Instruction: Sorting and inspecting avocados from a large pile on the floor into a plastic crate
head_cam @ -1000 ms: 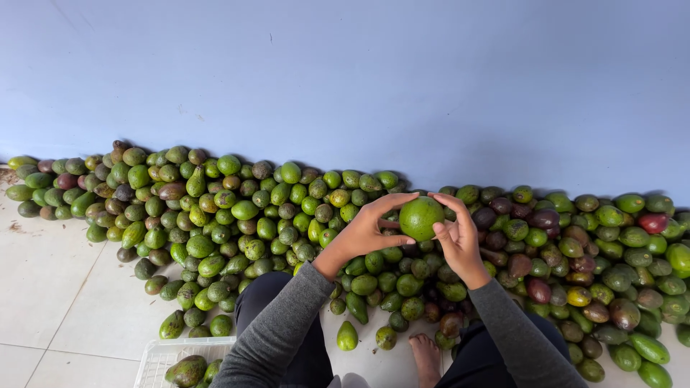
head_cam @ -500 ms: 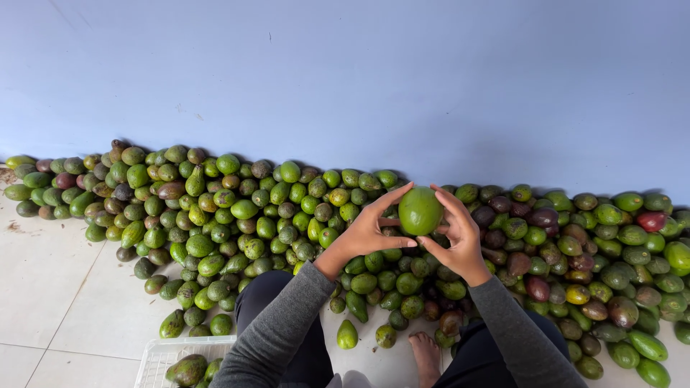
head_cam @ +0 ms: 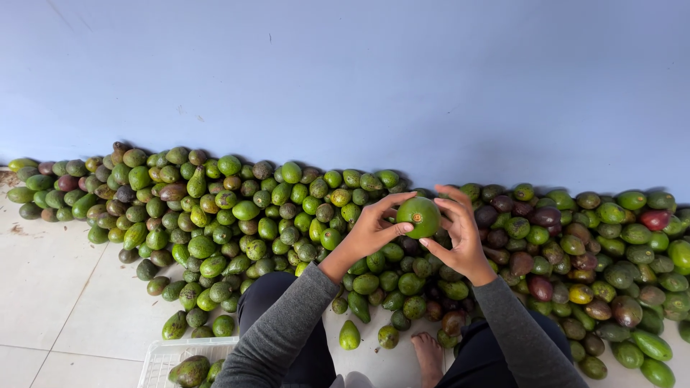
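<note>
Both my hands, left (head_cam: 370, 233) and right (head_cam: 460, 237), hold one green avocado (head_cam: 419, 216), hiding fruit behind; the white crate (head_cam: 162, 357) is cut off.

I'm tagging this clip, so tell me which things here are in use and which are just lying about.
In use:
- green avocado, stem end towards the camera
- left hand and right hand, both holding it

Lying about:
- avocado pile along the blue wall
- white crate, holding a few avocados

Two hands, the left hand (head_cam: 371, 233) and the right hand (head_cam: 460, 233), hold one green avocado (head_cam: 419, 217) between them. Avocados in the pile (head_cam: 251, 215) along the wall are too many to count. One white crate (head_cam: 162, 358) sits at the floor's near edge, holding at least two avocados.
</note>
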